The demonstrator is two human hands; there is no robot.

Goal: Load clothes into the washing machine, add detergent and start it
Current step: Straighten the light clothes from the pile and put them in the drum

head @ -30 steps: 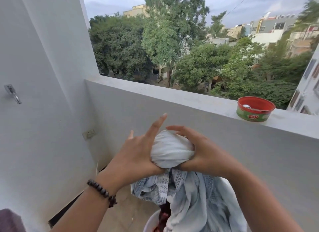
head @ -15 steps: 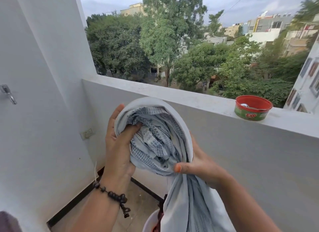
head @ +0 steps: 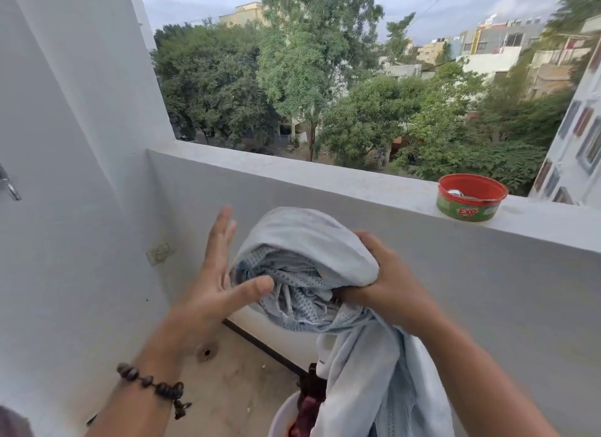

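Observation:
A pale blue-grey cloth (head: pixel 302 257) with a dotted pattern is bunched up in front of me, and its long tail hangs down to the bottom edge. My right hand (head: pixel 383 283) grips the bunch from the right. My left hand (head: pixel 214 280), with a bead bracelet on the wrist, is spread flat with fingers apart just left of the bunch; its thumb tip touches the cloth. Below, a white bucket rim (head: pixel 283 417) shows with a dark red garment (head: pixel 309 401) in it. No washing machine is in view.
I stand on a balcony. A white parapet wall (head: pixel 325 182) runs across, with a red and green "Exo" tub (head: pixel 471 197) on its ledge at the right. A white wall (head: pixel 65 208) with a small socket (head: pixel 158 252) is at the left. A floor drain (head: pixel 206 352) lies below.
My left hand let go of the cloth and opened flat beside it. My right hand moved up over the bunch and now holds it alone.

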